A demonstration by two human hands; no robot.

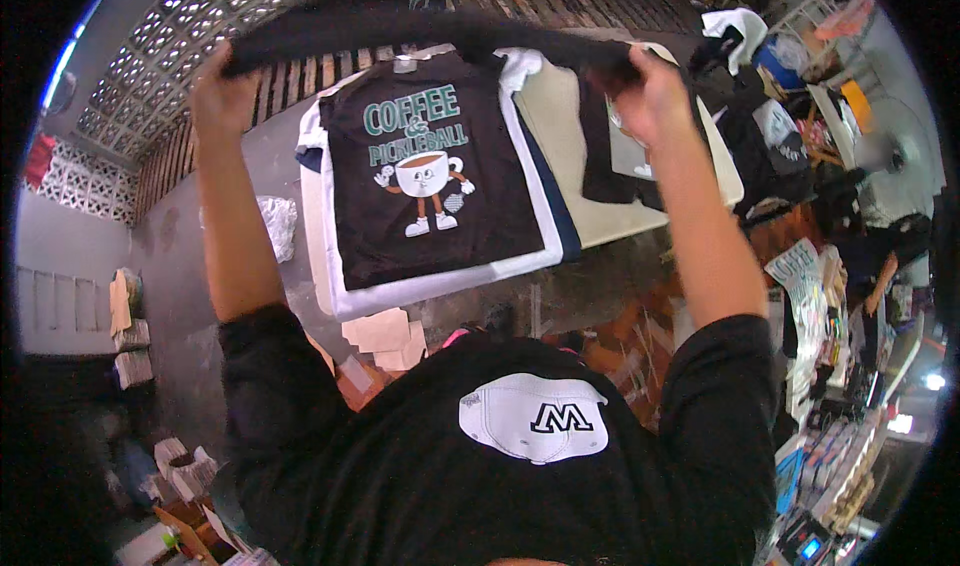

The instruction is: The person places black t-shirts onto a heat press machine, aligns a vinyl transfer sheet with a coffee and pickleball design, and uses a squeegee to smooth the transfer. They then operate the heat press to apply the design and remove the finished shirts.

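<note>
A black garment, which looks like a T-shirt (pixel 370 28), is stretched wide across the top of the head view. My left hand (pixel 222 96) grips one end of it, and my right hand (pixel 652 96) grips the other. Both arms are raised and apart. Below the garment, a black printed T-shirt (pixel 370 241) with a cartoon cup lies flat on a stack. White and navy edges of other shirts (pixel 450 284) show under it. Beside the stack, partly behind my right hand, lies another dark printed shirt (pixel 598 156).
The stack rests on a pale table (pixel 560 131). Slatted wood (pixel 560 4) runs behind it. A clear plastic bag (pixel 278 226) lies left of the stack, and cardboard pieces (pixel 385 336) lie below. Dark clothes (pixel 765 156) and a blurred fan (pixel 885 154) are at the right.
</note>
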